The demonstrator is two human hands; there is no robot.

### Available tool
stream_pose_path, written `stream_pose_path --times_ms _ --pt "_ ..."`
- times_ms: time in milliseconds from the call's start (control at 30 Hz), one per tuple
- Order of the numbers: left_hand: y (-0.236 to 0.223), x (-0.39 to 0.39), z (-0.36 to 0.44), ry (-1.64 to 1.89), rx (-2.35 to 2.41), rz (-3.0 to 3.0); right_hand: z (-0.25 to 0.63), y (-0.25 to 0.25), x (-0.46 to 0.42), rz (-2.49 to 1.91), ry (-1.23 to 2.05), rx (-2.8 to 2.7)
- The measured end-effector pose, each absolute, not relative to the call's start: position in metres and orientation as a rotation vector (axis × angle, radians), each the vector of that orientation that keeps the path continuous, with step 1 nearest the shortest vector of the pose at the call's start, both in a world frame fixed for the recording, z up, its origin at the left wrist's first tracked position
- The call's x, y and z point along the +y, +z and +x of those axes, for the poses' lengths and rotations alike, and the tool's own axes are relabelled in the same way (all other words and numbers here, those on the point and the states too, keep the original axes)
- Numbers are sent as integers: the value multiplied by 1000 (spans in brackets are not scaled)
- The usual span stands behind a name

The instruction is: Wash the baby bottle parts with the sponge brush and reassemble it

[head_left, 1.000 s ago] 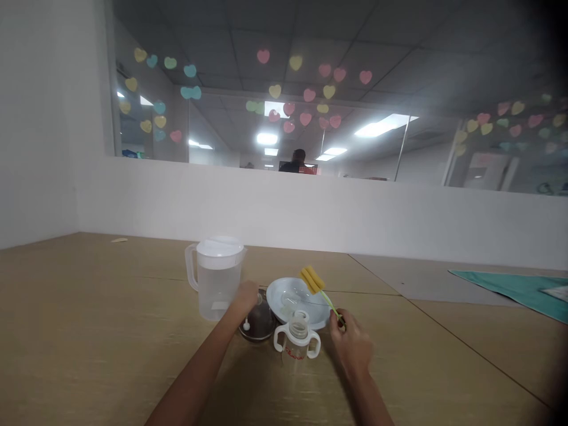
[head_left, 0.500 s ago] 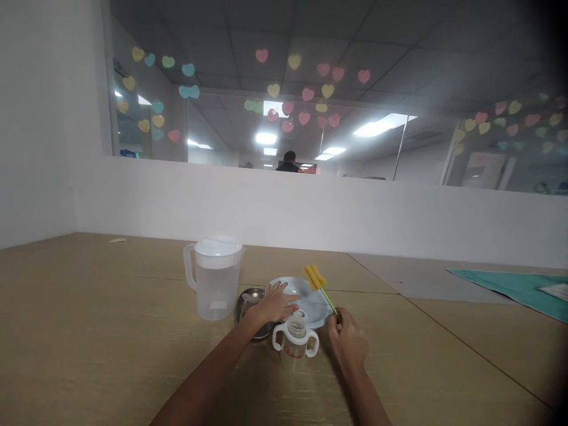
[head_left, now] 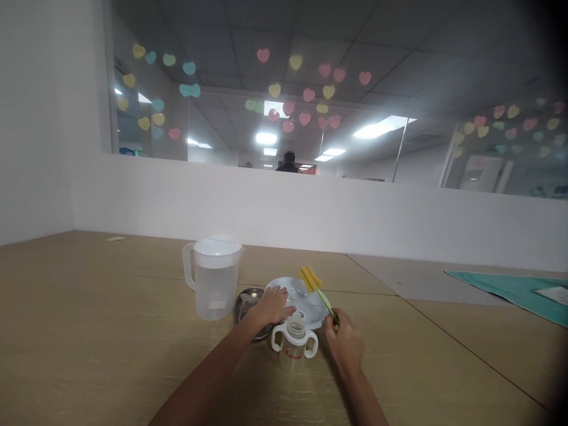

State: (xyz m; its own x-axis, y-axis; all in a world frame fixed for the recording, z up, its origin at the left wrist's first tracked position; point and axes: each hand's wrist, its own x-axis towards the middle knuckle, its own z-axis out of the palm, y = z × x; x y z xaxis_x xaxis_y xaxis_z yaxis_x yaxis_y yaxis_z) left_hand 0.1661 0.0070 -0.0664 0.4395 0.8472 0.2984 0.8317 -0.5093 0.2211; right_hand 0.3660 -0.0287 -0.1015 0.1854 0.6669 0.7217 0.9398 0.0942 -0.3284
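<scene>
In my right hand (head_left: 346, 342) is the green handle of a bottle brush with a yellow sponge head (head_left: 311, 278), tilted up to the left over a pale blue-white basin (head_left: 316, 302). My left hand (head_left: 273, 305) lies over the left rim of that basin, fingers stretched out; I cannot tell how firmly it touches. Just in front of the basin, between my hands, stands a clear baby bottle (head_left: 291, 353) with two white handles and an open top. A metal bowl (head_left: 238, 313), holding a small pale item, sits partly under my left wrist.
A clear lidded pitcher (head_left: 216, 287) with a white lid stands at the left of the bowl. At the far right lies a teal cloth (head_left: 501, 285) with a white paper on it. Behind the table rise a white wall (head_left: 284, 207) and a window; a person is beyond the glass.
The brush and my right hand have shifted slightly left. My left hand's fingers have drawn a little closer together over the basin rim. The bottle stays in place.
</scene>
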Motion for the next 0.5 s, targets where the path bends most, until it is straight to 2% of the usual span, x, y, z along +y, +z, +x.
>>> stream_pose_path --times_ms 133,333,500 --pt "-59 11 165 706 1566 2595 367 -103 -28 -1517 -440 -1585" --pt "-31 7 153 1191 1441 2453 365 -104 -29 -1209 -540 -1650" --pt "-8 -3 137 1242 1307 2372 366 -101 -32 -1096 -561 -1730"
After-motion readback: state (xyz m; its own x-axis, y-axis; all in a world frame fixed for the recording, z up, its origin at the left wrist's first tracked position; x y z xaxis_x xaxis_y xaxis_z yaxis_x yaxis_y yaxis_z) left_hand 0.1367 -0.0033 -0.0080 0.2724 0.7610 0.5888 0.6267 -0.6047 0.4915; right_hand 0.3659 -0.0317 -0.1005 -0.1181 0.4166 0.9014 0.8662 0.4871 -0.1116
